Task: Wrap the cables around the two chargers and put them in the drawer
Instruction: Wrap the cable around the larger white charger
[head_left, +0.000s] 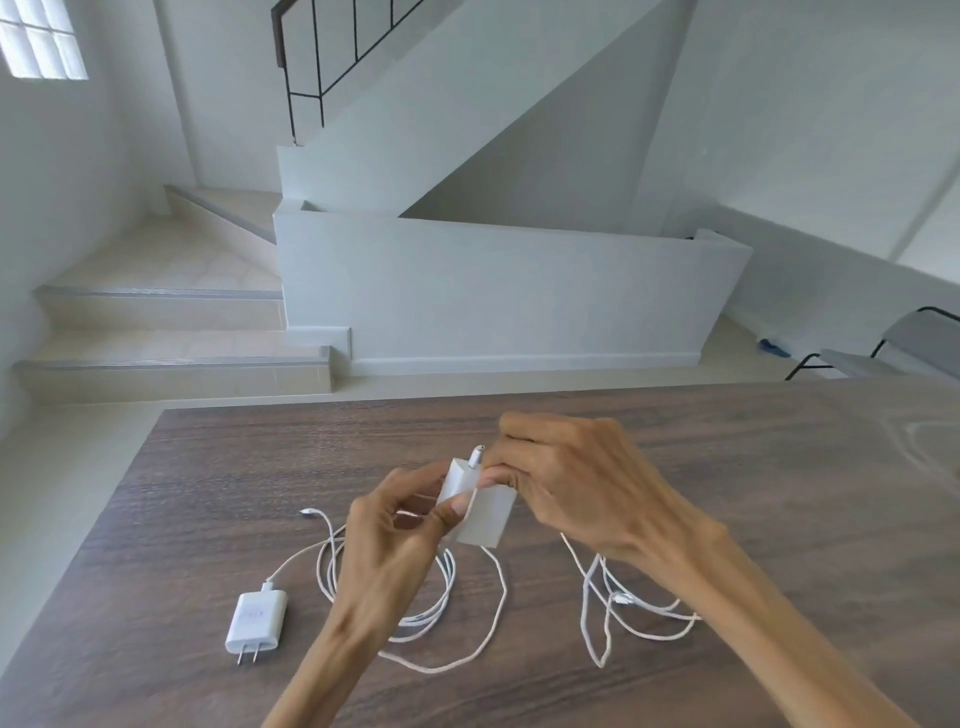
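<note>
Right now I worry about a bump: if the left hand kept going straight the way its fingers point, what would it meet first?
The left hand already pinches the charger; straight past it are the right hand fingers, though depth is unclear.

The hands (498, 499) cover much of the held charger (485, 514); the chair (893, 348) is cropped.

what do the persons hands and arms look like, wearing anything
Both forearms are bare as far as the picture shows: no sleeves or cuffs in view. The left hand and the right hand wear no gloves, and no rings, watch or bracelet show on the fingers or wrists. The hands are slender with long fingers, and tendons and veins stand out on their backs. The fingernails look short and unpainted.
</note>
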